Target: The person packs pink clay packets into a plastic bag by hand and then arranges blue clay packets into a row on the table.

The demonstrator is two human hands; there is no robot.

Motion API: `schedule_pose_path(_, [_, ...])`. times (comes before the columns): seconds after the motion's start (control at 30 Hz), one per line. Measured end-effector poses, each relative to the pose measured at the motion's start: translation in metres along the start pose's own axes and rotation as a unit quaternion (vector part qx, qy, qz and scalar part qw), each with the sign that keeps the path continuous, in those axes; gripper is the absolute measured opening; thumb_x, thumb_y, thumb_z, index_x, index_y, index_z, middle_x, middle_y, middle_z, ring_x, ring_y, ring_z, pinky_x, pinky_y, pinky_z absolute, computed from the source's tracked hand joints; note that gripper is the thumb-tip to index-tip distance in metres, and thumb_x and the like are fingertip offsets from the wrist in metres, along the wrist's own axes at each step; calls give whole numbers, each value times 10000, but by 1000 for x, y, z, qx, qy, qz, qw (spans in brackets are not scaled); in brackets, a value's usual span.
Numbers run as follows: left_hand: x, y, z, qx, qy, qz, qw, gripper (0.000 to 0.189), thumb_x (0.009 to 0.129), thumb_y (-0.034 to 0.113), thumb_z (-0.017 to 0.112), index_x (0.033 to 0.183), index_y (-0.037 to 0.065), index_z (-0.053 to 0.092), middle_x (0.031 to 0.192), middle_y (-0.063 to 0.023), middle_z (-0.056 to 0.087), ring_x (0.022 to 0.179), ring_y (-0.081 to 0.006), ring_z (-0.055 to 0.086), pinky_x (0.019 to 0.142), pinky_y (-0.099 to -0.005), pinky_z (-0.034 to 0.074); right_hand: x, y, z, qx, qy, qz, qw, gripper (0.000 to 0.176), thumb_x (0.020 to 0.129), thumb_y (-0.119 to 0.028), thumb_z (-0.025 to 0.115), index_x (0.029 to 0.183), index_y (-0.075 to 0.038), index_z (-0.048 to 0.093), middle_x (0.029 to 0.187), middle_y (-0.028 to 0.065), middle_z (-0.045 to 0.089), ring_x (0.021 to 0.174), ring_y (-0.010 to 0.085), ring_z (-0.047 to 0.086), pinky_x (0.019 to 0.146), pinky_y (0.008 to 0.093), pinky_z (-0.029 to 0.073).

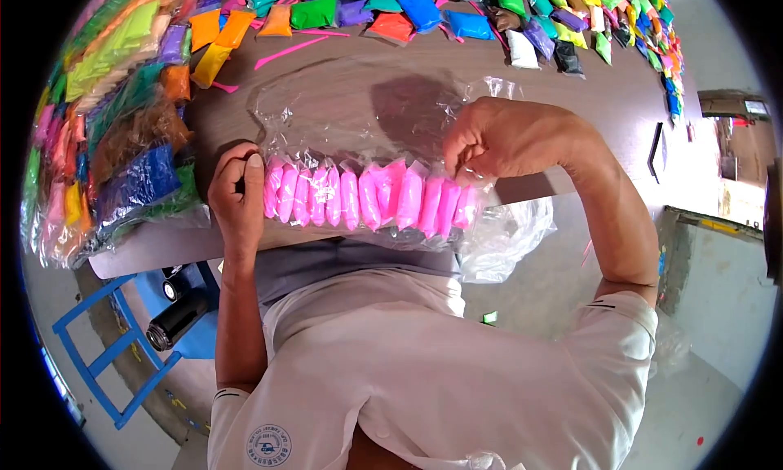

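A clear plastic bag (326, 115) lies over the table's front edge, with a row of several pink packets (383, 194) side by side along its near part. At the left end of the row, my left hand (238, 185) is closed on the bag's edge, thumb pressed against the curled fingers. My right hand (481, 144) pinches the bag's film above the right end of the row, its fingers bent downward. Loose clear film (514, 238) hangs below the right hand, past the table edge.
Small coloured packets (314, 13) are heaped along the back of the brown table (326, 62). Bagged packets (139, 176) pile up at the left. Pink strips (285, 52) lie near the back. A blue stool frame (106, 356) and a black flask (175, 319) are below left.
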State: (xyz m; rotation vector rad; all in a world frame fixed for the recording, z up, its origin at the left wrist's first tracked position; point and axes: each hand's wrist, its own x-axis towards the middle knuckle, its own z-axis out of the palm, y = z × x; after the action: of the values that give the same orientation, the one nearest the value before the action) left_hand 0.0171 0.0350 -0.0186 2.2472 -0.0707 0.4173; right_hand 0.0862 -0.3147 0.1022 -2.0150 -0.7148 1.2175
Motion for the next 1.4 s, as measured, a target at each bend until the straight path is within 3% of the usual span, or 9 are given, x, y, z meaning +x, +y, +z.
schedule_pose_path(0.1, [1, 2, 0, 3, 2, 8, 1000, 153, 943, 105, 615, 922, -41, 655, 1018, -99, 690, 875, -191, 640, 802, -282, 490, 2, -12, -8, -76, -59, 16, 995, 99, 801, -41, 665, 864, 30, 689, 718, 42, 649, 673, 135, 620, 641, 299, 495])
schedule_pose_path(0.3, [1, 0, 1, 3, 6, 7, 1000, 152, 942, 103, 618, 910, -42, 651, 1019, -98, 692, 879, -191, 642, 808, -282, 492, 1, 1, -12, -38, 36, 7, 999, 139, 739, -99, 731, 801, 14, 679, 629, 69, 605, 629, 137, 566, 588, 322, 444])
schedule_pose_path(0.6, [0, 4, 1, 6, 3, 4, 1000, 179, 961, 101, 589, 891, -57, 637, 1023, -94, 687, 900, -167, 617, 825, -274, 479, 4, -11, -6, -141, -35, 112, 983, 198, 688, -97, 715, 862, -3, 711, 687, 88, 645, 639, 174, 580, 586, 353, 441])
schedule_pose_path(0.9, [0, 4, 1, 8, 6, 5, 1000, 139, 933, 84, 618, 901, -49, 647, 1013, -98, 686, 891, -186, 641, 823, -274, 487, 5, 2, 1, -96, -14, -16, 995, 277, 714, -120, 709, 971, -17, 726, 771, 97, 682, 705, 198, 631, 628, 355, 471])
schedule_pose_path(1.0, [1, 4, 1, 11, 10, 17, 1000, 141, 934, 79, 616, 893, -53, 645, 1013, -99, 685, 892, -184, 638, 822, -275, 486, 5, 1, -1, -24, -57, 22, 998, 240, 727, -89, 681, 952, -14, 721, 751, 86, 667, 692, 184, 607, 623, 354, 460])
schedule_pose_path(1.1, [1, 0, 2, -4, 6, 18, 1000, 139, 935, 74, 615, 888, -54, 644, 1016, -100, 684, 892, -181, 635, 820, -274, 486, 15, 9, -1, -76, -92, 26, 992, 312, 712, -180, 759, 957, 3, 696, 830, 114, 699, 759, 214, 640, 658, 380, 483])
schedule_pose_path(1.2, [0, -1, 1, -8, -1, 6, 1000, 207, 961, 97, 586, 822, -56, 597, 1058, -102, 681, 934, -172, 615, 855, -278, 471, 13, 5, 1, -81, -73, 11, 994, 168, 733, -54, 639, 882, -4, 699, 734, 98, 654, 662, 169, 577, 613, 352, 446])
schedule_pose_path(1.3, [0, -2, 1, -8, -3, 2, 1000, 212, 964, 97, 585, 817, -56, 596, 1059, -102, 682, 939, -172, 616, 859, -279, 470, 13, 17, -5, -158, -25, -12, 987, 184, 731, -54, 622, 892, 0, 693, 735, 113, 639, 670, 175, 581, 619, 353, 454])
schedule_pose_path(1.4, [0, 2, 1, -6, -2, -5, 1000, 213, 963, 100, 589, 818, -56, 600, 1063, -103, 684, 941, -173, 618, 861, -282, 471, 7, 6, -7, -212, 19, 79, 974, 199, 725, -53, 609, 899, -5, 693, 741, 127, 627, 702, 179, 601, 643, 352, 468])
